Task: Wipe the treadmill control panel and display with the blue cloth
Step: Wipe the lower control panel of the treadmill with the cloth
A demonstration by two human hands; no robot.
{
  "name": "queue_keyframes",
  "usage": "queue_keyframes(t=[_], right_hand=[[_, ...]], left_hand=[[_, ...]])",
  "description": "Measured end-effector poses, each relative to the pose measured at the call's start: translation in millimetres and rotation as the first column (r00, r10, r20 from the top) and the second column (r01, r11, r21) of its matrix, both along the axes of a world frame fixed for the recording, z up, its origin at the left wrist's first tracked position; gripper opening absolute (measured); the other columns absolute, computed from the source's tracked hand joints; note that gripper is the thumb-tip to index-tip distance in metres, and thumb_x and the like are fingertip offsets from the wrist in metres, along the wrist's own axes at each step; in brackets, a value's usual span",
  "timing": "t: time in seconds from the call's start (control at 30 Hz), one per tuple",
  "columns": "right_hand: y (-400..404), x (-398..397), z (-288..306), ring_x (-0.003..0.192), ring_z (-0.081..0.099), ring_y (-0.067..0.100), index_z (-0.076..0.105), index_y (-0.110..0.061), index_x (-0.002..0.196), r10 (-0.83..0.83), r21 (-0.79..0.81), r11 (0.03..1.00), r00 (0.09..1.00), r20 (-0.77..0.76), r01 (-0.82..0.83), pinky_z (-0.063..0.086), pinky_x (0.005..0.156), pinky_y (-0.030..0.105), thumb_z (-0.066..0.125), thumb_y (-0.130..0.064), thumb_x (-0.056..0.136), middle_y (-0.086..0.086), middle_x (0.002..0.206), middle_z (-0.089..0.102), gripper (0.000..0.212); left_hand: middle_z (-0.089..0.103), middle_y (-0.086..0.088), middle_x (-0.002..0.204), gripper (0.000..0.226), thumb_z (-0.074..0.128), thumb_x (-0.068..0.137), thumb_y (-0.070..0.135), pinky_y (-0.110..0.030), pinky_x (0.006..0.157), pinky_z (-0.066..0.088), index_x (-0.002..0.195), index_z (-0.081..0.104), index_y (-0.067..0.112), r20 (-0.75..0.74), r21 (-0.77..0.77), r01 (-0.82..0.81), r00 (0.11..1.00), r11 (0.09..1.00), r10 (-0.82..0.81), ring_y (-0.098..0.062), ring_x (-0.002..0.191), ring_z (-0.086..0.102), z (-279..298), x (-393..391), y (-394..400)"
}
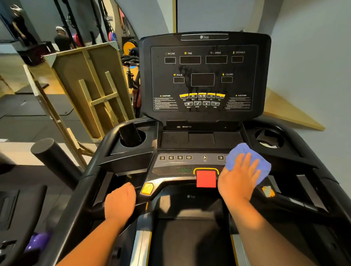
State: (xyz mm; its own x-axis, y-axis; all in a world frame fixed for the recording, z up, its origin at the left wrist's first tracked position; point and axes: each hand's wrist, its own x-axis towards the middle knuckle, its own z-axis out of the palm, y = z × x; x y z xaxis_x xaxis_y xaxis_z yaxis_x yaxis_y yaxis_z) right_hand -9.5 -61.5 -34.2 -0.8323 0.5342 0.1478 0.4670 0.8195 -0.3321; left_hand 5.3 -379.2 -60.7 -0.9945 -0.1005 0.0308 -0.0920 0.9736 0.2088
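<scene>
The black treadmill display [203,73] stands upright ahead, dark, with wet streaks and droplets around its middle window. Below it lies the control panel [181,163] with numbered keys, a fan key, a green START label and a red stop button [206,178]. My right hand [239,178] presses flat on the blue cloth [242,151], which covers the right side of the control panel. My left hand [119,200] is closed around the left handlebar [94,211], beside a yellow button [147,188].
Cup holders sit at both sides of the console, the left one [132,138] holding a dark object. A wooden frame [92,89] leans to the left. Two people stand far back left by a weight rack. A white wall runs along the right.
</scene>
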Motion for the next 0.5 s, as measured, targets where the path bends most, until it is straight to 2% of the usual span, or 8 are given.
queue_keyframes(t=[0.07,0.13,0.23,0.33,0.4,0.5], right_hand=[[-27,-10,7,0.152,-0.006,0.037,0.007,-0.013,0.158,0.076,-0.009,0.997,0.995,0.058,-0.076,0.000,0.123,0.051,0.039,-0.038,0.100,0.011,0.167,0.000,0.070],[-56,-14,11,0.151,-0.013,0.037,-0.003,-0.013,0.158,0.229,0.007,0.973,0.969,0.088,-0.230,-0.004,0.123,0.051,0.036,-0.042,0.101,0.011,0.166,-0.010,0.075],[-101,-10,8,0.149,-0.017,0.040,-0.010,-0.012,0.156,0.458,0.077,0.880,0.879,0.130,-0.470,-0.007,0.122,0.053,0.036,-0.044,0.100,0.015,0.164,-0.016,0.079],[-132,-5,2,0.149,-0.017,0.041,-0.004,-0.013,0.157,0.604,0.124,0.778,0.787,0.124,-0.616,-0.009,0.121,0.053,0.038,-0.043,0.100,0.014,0.165,-0.012,0.077],[-142,1,-3,0.149,-0.015,0.039,0.001,-0.014,0.158,0.707,0.145,0.684,0.699,0.111,-0.715,-0.011,0.120,0.051,0.040,-0.040,0.100,0.012,0.166,-0.008,0.074],[-146,15,-13,0.152,0.000,0.036,0.014,-0.015,0.158,0.820,0.198,0.530,0.558,0.126,-0.824,-0.010,0.117,0.049,0.041,-0.041,0.096,0.009,0.166,0.007,0.072]], left_hand=[[0.066,0.002,0.080,0.016,0.043,0.099,0.015,-0.030,0.072,0.055,0.096,0.058,0.018,0.006,0.014,0.000,1.000,1.000,-0.001,-0.010,0.066,0.061,1,0,0],[0.067,0.000,0.080,0.017,0.041,0.099,0.014,-0.033,0.075,0.055,0.096,0.058,0.017,0.015,0.035,-0.002,1.000,0.999,0.002,-0.012,0.068,0.062,0,-1,0],[0.066,-0.001,0.079,0.019,0.039,0.099,0.013,-0.037,0.076,0.056,0.095,0.057,0.016,0.017,0.043,-0.006,1.000,0.999,0.005,-0.014,0.068,0.062,-2,-2,-2],[0.066,0.001,0.080,0.016,0.039,0.099,0.016,-0.032,0.071,0.054,0.095,0.055,0.019,0.026,0.001,0.001,1.000,1.000,-0.001,-0.012,0.066,0.060,-1,-3,-1],[0.065,0.002,0.078,0.018,0.038,0.098,0.018,-0.034,0.068,0.053,0.093,0.055,0.020,0.027,0.010,0.002,1.000,1.000,-0.002,-0.015,0.066,0.060,-3,-5,-3],[0.062,0.001,0.076,0.024,0.033,0.098,0.020,-0.038,0.068,0.051,0.086,0.054,0.020,0.057,0.037,0.004,0.998,0.999,-0.006,-0.020,0.068,0.059,-7,-8,-7]])
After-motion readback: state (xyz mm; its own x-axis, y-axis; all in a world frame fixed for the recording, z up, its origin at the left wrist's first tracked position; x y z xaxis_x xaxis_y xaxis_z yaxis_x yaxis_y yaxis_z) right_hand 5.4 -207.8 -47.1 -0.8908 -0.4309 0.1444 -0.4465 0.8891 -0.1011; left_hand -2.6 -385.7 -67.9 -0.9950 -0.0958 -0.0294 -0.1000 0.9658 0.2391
